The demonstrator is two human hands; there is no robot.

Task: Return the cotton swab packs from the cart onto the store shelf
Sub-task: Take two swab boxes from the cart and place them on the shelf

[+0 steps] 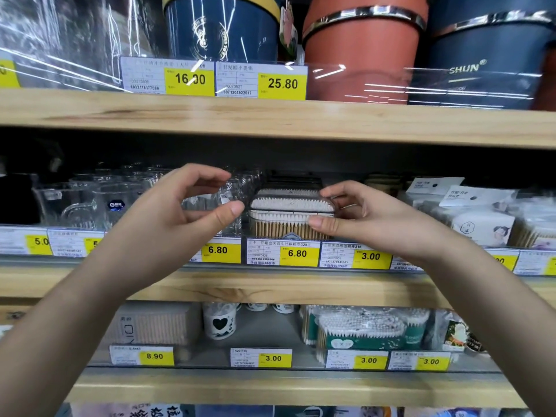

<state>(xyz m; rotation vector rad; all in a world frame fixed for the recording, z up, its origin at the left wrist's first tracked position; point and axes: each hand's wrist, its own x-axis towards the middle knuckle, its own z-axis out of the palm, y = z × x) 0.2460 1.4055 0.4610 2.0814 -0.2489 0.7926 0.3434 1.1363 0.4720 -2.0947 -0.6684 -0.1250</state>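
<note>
A clear box of cotton swabs with wooden sticks stands on the middle shelf, above a 6.80 price tag, with more swab boxes stacked behind it. My right hand pinches the box's right end, thumb on the front and index finger on the lid. My left hand hovers just left of the box with fingers curved and apart, holding nothing; a small gap separates its thumb from the box. The cart is out of view.
Glass mugs fill the middle shelf to the left, bagged swab packs to the right. Buckets stand on the top shelf. The lower shelf holds a toothpick box, a heart cup and green swab packs.
</note>
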